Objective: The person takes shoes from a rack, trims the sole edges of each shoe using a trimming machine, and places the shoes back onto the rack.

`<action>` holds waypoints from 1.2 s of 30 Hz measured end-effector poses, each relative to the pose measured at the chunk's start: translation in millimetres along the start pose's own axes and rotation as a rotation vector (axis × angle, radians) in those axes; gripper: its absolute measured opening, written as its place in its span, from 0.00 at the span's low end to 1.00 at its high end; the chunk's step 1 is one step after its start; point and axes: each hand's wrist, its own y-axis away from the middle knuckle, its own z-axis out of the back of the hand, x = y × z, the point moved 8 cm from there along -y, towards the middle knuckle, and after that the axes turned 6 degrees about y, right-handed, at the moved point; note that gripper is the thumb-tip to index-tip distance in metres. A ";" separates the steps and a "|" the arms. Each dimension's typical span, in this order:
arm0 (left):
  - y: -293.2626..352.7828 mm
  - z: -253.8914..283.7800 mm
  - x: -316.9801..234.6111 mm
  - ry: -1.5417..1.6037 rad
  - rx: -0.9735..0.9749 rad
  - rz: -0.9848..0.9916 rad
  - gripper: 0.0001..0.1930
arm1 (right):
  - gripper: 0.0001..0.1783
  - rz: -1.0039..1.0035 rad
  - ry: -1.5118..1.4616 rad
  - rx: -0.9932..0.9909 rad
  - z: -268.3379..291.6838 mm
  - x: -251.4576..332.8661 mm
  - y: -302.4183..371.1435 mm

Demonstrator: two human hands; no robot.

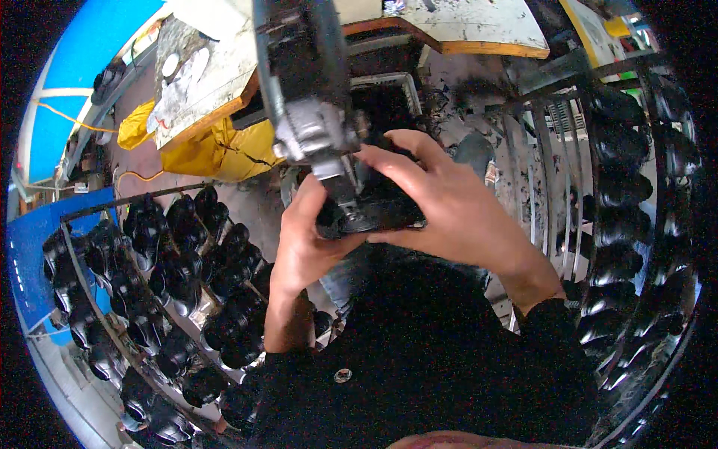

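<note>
A black shoe (385,209) is held in front of my body, right beneath the metal head of a machine (314,123). My left hand (298,243) grips its left side, with the thumb along the near edge. Around the right side curls my right hand (456,198), its index finger reaching toward the machine's lower tip and its thumb at the near edge. The machine's narrow foot (340,183) comes down at the shoe; whether it touches is hard to tell. Much of the shoe is hidden by the machine and my fingers.
Racks of black shoes stand close by on the left (179,277) and right (621,194). Ahead are a worn worktable (202,82), a yellow sack (217,153) and another white-topped table (486,26). A grey crate (407,90) sits behind the machine. Dark scraps litter the floor.
</note>
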 end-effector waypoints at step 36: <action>45.8 -31.5 54.5 0.581 -0.363 0.152 0.36 | 0.64 -0.067 -0.345 -0.012 -87.5 -91.2 47.4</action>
